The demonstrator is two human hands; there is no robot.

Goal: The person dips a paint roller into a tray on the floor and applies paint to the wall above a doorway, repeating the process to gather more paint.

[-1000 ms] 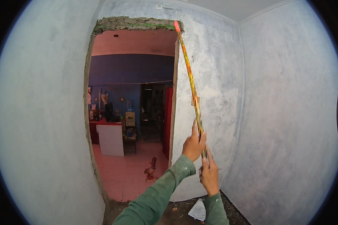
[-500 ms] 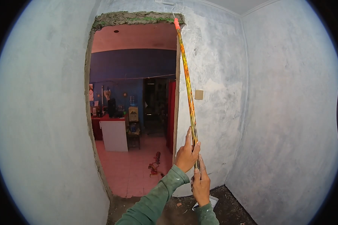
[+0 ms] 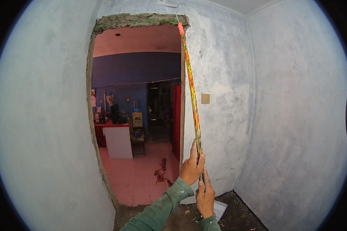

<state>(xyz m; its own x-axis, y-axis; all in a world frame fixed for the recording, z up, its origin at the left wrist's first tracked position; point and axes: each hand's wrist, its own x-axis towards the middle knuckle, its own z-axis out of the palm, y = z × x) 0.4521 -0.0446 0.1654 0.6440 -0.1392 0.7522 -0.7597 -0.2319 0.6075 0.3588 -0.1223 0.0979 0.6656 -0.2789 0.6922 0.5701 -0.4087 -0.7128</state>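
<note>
A paint roller (image 3: pixel 171 5) on a long patterned extension pole (image 3: pixel 193 96) reaches up to the wall over the doorway. Its orange handle (image 3: pixel 181 28) joins the pole near the top right corner of the door opening. My left hand (image 3: pixel 191 167) wraps around the pole, index finger stretched along it. Just below, my right hand (image 3: pixel 206 197) grips the pole's lower end, with fingers also pointing upward. Both sleeves are green.
Rough bare plaster edges the doorway (image 3: pixel 89 77). Beyond it are a counter (image 3: pixel 118 142) and a red object on the tiled floor (image 3: pixel 142 184). A light switch (image 3: pixel 205 98) is on the right wall section. A white tray (image 3: pixel 220 208) lies on the dark floor.
Both hands and the pole have moved down a little, and the roller sits slightly lower on the wall. More of the white tray shows beside my right hand.
</note>
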